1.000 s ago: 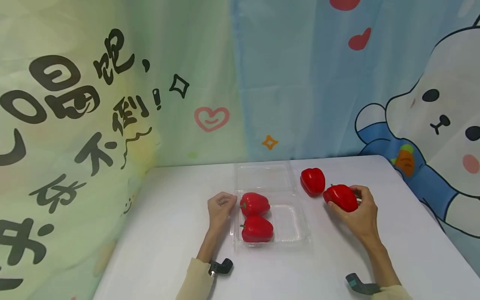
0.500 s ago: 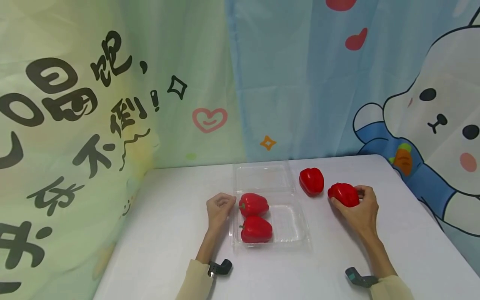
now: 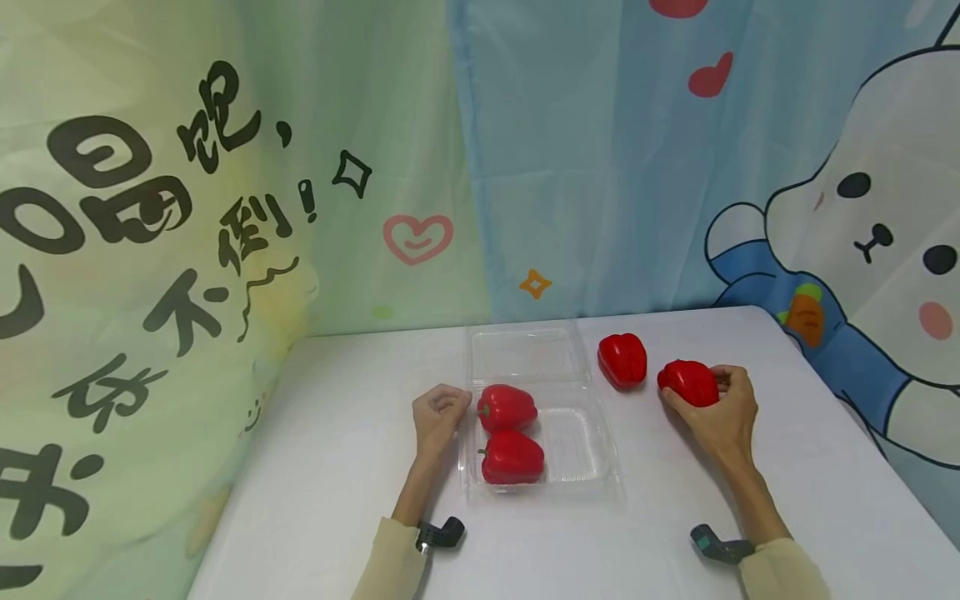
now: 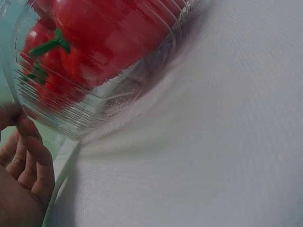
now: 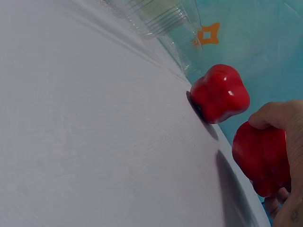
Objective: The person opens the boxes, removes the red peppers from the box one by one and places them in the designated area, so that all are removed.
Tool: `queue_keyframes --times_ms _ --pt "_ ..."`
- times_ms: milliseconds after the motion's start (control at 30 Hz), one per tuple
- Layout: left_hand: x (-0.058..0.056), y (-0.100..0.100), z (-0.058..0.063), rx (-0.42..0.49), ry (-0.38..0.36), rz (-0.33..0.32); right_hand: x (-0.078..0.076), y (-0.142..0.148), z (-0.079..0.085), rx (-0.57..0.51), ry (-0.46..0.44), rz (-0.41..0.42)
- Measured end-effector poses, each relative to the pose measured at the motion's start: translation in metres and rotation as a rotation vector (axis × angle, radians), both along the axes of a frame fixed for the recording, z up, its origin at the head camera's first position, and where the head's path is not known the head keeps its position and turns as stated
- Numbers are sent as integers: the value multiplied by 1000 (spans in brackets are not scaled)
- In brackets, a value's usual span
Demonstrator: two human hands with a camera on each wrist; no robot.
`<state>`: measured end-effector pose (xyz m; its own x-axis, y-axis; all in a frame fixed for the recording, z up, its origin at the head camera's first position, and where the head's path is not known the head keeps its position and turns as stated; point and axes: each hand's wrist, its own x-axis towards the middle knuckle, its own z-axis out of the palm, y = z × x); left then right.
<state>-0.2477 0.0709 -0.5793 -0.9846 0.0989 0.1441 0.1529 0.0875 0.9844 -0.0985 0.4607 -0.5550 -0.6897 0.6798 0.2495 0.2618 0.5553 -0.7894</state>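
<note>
The right hand [image 3: 722,421] gripped a red pepper [image 3: 686,383] to the right of a loose pepper [image 3: 622,361] on the worktop [image 3: 330,450], while the left hand [image 3: 437,419] pinched the left edge of a clear plastic box [image 3: 579,450] holding two more peppers [image 3: 513,458].

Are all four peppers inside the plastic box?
No, the right hand grips one pepper, and another pepper lies on the table beside the box.

A screened-off desk [image 3: 577,542]; kind of room not discernible.
Printed cloth [image 3: 375,283], with lettering [image 3: 184,315] and a cartoon animal [image 3: 813,225], hangs along its back and left side.
</note>
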Motion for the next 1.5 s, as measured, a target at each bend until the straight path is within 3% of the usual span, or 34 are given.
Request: queue_keyframes --times_ms 533,933,1500 --pt "1 -1 0 -6 -24 19 -27 9 -5 -75 -16 -15" --pt "0 -1 0 24 -1 7 -46 17 -7 -91 1 -41" --pt "0 1 0 24 -9 16 -60 22 -13 -88 3 -31"
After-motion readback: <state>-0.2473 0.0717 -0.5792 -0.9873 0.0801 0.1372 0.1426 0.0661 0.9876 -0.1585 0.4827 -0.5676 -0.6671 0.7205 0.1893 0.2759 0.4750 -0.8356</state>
